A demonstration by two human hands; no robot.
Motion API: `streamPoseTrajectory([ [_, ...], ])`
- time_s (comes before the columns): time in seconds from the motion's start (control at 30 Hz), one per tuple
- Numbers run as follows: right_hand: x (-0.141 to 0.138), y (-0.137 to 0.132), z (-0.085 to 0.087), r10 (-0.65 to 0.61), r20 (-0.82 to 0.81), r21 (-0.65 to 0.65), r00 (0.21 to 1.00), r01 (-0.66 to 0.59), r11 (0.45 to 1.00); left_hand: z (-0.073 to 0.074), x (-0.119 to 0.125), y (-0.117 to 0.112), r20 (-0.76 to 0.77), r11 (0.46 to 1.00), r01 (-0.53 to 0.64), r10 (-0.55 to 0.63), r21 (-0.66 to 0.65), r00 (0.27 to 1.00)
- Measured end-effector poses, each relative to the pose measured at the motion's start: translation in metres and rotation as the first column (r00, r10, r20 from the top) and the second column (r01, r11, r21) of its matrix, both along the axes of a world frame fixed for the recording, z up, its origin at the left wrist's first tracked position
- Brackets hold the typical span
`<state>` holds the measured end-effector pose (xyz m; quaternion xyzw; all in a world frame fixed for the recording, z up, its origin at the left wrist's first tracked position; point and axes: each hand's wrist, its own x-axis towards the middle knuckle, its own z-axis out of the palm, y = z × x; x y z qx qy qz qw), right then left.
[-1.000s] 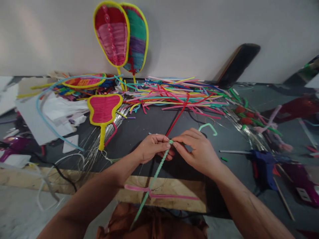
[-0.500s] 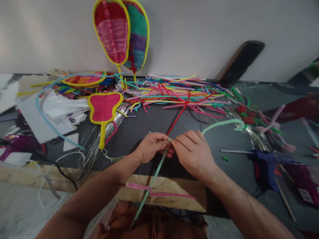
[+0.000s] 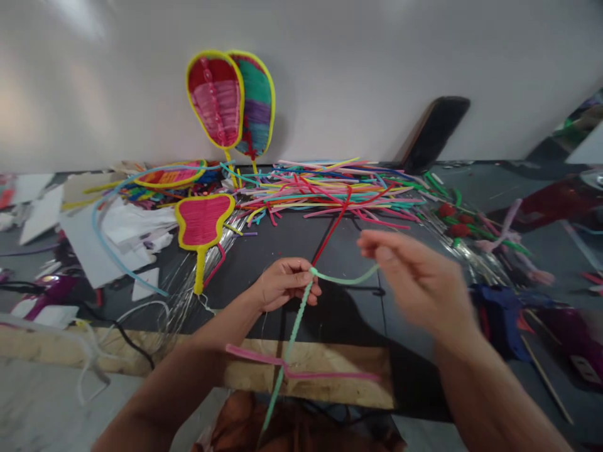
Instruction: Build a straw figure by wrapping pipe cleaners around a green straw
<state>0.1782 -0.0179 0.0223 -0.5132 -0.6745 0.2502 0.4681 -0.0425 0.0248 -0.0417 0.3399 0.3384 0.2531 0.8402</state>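
My left hand is closed, pinching the top of a rod wrapped in mint-green pipe cleaner that slants down toward my lap. A pink pipe cleaner is tied across the rod lower down. A red pipe cleaner runs up from my left fingers to the pile. My right hand, blurred by motion, is raised to the right with fingers closed on the loose end of the green pipe cleaner, which stretches between both hands.
A heap of coloured pipe cleaners lies at the back of the dark table. Woven fans lean on the wall and lie at left. White paper scraps at left; a blue glue gun at right.
My right hand has left the rod's tip and swung up and right, drawing the green strand's free end out. The left hand keeps its pinch. The view has tilted a little.
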Motion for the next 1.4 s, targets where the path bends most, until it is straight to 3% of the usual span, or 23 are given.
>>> streamPoseTrajectory([
  [0.07, 0.02, 0.003, 0.009, -0.071, -0.376, -0.137, 0.924, 0.021, 0.99, -0.001, -0.002, 0.0, 0.017, 0.998, 0.051, -0.051, 0.022, 0.999],
  [0.13, 0.04, 0.01, 0.014, -0.169, -0.607, -0.179, 0.777, 0.074, 0.981, -0.003, -0.002, 0.0, 0.036, 0.992, 0.106, -0.109, 0.073, 0.993],
  [0.23, 0.063, 0.024, 0.01, -0.252, -0.703, -0.244, 0.665, 0.108, 0.964, -0.003, -0.002, 0.0, 0.048, 0.978, 0.145, -0.153, 0.151, 0.987],
  [0.3, 0.065, 0.031, 0.002, -0.254, -0.724, -0.246, 0.642, 0.104, 0.964, -0.002, -0.001, 0.0, 0.048, 0.979, 0.13, -0.139, 0.159, 0.989],
  [0.37, 0.055, 0.033, -0.008, -0.21, -0.639, -0.258, 0.74, 0.051, 0.965, -0.001, -0.001, 0.0, 0.046, 0.982, 0.108, -0.116, 0.154, 0.992],
  [0.43, 0.034, 0.03, -0.017, 0.047, -0.442, -0.285, 0.896, -0.19, 0.94, -0.002, -0.001, 0.001, 0.039, 0.983, 0.089, -0.096, 0.158, 0.995],
  [0.47, 0.023, 0.027, -0.021, 0.158, -0.324, -0.289, 0.933, -0.257, 0.922, -0.002, -0.001, 0.001, 0.037, 0.985, 0.078, -0.084, 0.157, 0.996],
  [0.53, 0.002, 0.021, -0.028, 0.327, -0.109, -0.241, 0.939, -0.344, 0.907, -0.002, -0.002, 0.001, 0.035, 0.989, 0.05, -0.055, 0.137, 0.998],
  [0.6, -0.013, 0.016, -0.033, 0.398, 0.019, -0.199, 0.917, -0.387, 0.9, -0.002, -0.002, 0.001, 0.036, 0.994, 0.031, -0.035, 0.103, 0.999],
  [0.83, -0.022, 0.015, -0.041, 0.402, 0.299, -0.039, 0.865, -0.41, 0.911, -0.002, 0.002, -0.001, -0.011, 0.993, -0.04, 0.042, 0.107, 0.999],
  [1.0, -0.019, 0.017, -0.044, 0.305, 0.451, 0.108, 0.839, -0.391, 0.914, -0.006, 0.005, -0.001, -0.066, 0.98, -0.071, 0.084, 0.184, 0.994],
  [1.2, -0.018, 0.019, -0.045, 0.349, 0.489, 0.046, 0.8, -0.423, 0.905, -0.004, 0.005, -0.001, -0.108, 0.973, -0.056, 0.082, 0.225, 0.991],
  [1.4, -0.018, 0.02, -0.048, 0.308, 0.387, 0.15, 0.869, -0.389, 0.909, -0.004, 0.005, 0.0, -0.094, 0.98, -0.069, 0.088, 0.187, 0.992],
])
